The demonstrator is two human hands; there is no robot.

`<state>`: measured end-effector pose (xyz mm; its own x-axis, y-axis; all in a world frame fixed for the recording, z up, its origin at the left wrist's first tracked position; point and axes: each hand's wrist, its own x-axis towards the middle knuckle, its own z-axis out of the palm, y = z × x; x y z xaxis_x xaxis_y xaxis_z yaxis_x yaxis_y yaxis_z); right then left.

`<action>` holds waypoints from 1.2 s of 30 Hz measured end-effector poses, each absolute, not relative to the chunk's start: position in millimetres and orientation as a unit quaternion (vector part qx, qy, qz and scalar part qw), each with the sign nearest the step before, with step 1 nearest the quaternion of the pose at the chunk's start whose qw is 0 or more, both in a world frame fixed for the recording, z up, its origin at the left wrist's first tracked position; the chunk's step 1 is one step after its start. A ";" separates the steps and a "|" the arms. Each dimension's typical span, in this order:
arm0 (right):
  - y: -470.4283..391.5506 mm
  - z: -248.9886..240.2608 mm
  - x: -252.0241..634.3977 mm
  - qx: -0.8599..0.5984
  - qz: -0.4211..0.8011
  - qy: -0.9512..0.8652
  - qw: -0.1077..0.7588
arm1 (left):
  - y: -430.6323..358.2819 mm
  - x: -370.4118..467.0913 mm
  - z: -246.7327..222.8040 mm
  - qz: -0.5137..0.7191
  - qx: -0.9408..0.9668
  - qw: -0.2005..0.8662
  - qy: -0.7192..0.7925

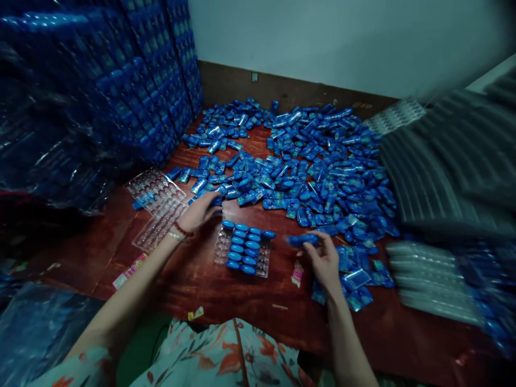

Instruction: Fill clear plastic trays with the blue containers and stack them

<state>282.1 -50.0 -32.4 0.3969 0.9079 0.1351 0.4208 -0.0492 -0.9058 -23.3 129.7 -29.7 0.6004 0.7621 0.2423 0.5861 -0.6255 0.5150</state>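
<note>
A clear plastic tray with molded pockets (263, 270) lies on the table in front of me. Shiny blue oval packs (244, 245) fill its middle rows, with one more at each upper side. My right hand (324, 262), right of the tray, pinches a blue oval pack (302, 239) slightly blurred by motion. At the tray's upper left, my left hand (200, 213) has its fingers closed around a blue pack (216, 201), partly hidden by them. Just beyond both hands spreads a large heap of loose blue packs (290, 185).
Tall stacks of filled blue trays (133, 86) rise at the left. Empty clear trays (155, 226) lie left of my forearm. At the right stand blurred stacks of trays (435, 279). A pink wrapper (297, 274) and yellow scraps (196, 313) lie on the red-brown table (226, 295).
</note>
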 end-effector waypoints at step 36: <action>-23.5 -31.2 236.1 -0.679 -0.075 -0.678 0.273 | 62.6 -34.4 -39.7 0.271 0.902 0.080 0.326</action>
